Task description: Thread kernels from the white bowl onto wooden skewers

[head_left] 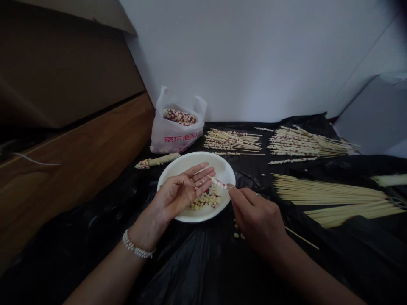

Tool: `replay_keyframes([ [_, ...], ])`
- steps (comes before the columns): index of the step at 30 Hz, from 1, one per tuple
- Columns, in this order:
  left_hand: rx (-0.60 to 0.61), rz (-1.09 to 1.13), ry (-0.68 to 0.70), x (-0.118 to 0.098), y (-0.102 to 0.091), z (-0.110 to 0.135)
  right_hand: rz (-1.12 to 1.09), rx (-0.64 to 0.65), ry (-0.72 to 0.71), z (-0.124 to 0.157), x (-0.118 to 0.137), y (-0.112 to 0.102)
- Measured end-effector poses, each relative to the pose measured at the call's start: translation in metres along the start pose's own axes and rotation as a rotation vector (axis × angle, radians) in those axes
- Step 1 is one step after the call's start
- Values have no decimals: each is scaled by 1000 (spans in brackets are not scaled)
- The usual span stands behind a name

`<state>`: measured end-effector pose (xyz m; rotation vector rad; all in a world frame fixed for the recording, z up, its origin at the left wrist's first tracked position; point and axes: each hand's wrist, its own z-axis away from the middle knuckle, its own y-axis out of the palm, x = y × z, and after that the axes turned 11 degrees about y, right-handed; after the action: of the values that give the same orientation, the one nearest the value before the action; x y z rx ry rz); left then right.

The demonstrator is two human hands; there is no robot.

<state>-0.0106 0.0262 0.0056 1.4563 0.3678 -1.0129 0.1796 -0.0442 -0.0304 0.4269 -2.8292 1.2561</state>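
Kernels point(203, 203) lie in the white bowl point(187, 161), beneath my left hand point(179, 192), which is palm up and unclenched, gripping nothing (a few bits of corn point(197, 184) rest on it). My right hand point(259, 214) pinches a skewer point(218, 183) at the bowl's right rim, its threaded end over the bowl. Behind stand the bag point(176, 140) and, to its right, filled skewers point(292, 144); bare sticks point(327, 191) lie nearer.

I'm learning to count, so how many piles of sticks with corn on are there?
2: a smaller pile beyond the white bowl, and a bigger pile farther right. Some loaded sticks lie apart.
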Motion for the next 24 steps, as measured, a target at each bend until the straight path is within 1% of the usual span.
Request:
replay_keyframes([
  [6, 63, -32, 9, 2, -4, -1, -10, 21, -4, 0, 0, 0],
  [10, 42, -55, 32, 2, -1, -1, 5, 6, 2, 0, -1, 0],
  [12, 23, -111, 49, 2, 0, 0, -2, 5, -1, -1, -1, 0],
  [13, 14, -173, 72, 2, 0, 0, -6, 4, -2, -1, -2, 1],
  [15, 9, -395, 172, 3, -1, 2, -7, 0, 2, 0, -3, 1],
  [18, 31, -837, 421, 4, -3, 4, -1, 1, 17, -1, -6, 3],
  [19, 46, -948, 479, 5, -4, 4, 0, 2, 21, -1, -7, 3],
  [20, 67, -1028, 505, 5, -4, 5, 1, -1, 23, -1, -8, 3],
  [21, 99, -1086, 504, 6, -4, 5, 2, -7, 23, -1, -8, 3],
  [22, 144, -1130, 483, 7, -4, 6, 3, -11, 23, -1, -9, 3],
  [24, 269, -1191, 422, 9, -4, 8, 4, -14, 21, -1, -9, 3],
])
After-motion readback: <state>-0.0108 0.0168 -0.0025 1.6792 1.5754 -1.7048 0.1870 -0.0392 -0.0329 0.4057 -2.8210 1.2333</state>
